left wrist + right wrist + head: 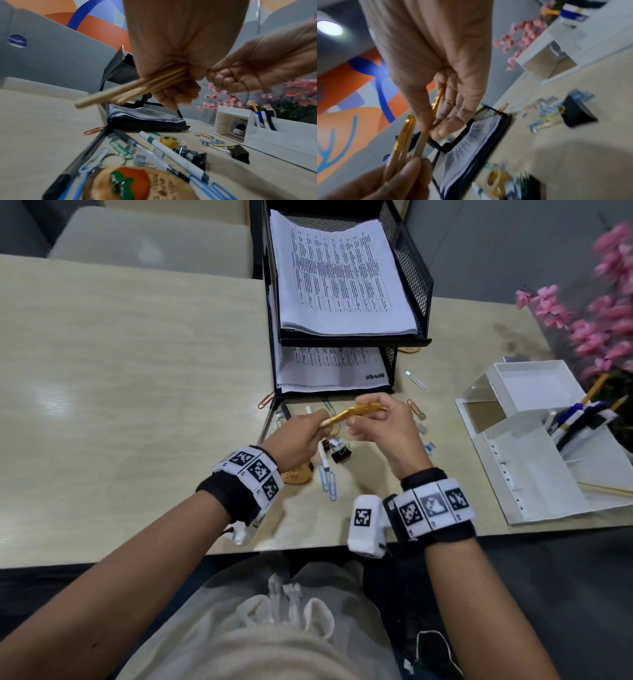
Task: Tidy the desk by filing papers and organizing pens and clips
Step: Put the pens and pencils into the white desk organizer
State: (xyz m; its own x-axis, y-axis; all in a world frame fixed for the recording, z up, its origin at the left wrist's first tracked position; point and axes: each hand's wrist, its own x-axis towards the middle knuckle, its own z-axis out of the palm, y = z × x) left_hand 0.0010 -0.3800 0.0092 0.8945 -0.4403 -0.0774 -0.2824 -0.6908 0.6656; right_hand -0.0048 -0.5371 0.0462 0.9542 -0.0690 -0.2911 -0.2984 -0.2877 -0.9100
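Note:
A bundle of gold and tan pens (pixel 352 412) is held above the desk clutter by both hands. My left hand (pixel 322 421) grips the pens' left end in a fist; in the left wrist view the pens (pixel 130 89) stick out of the curled fingers (pixel 178 93). My right hand (pixel 356 426) pinches the other end between thumb and fingers, as the right wrist view shows on the pens (pixel 406 135). Below lie a white pen (pixel 323 457), blue paper clips (pixel 329 481) and a black binder clip (pixel 342 455). Papers (pixel 342 275) fill the black mesh tray (pixel 411 268).
A white desk organizer (pixel 534 460) stands at the right with several pens (pixel 575 419) in its cup. Pink flowers (pixel 603 316) rise behind it. A wooden keychain (pixel 298 474), a yellow tape roll (pixel 169 140) and more clips lie scattered in front of the tray.

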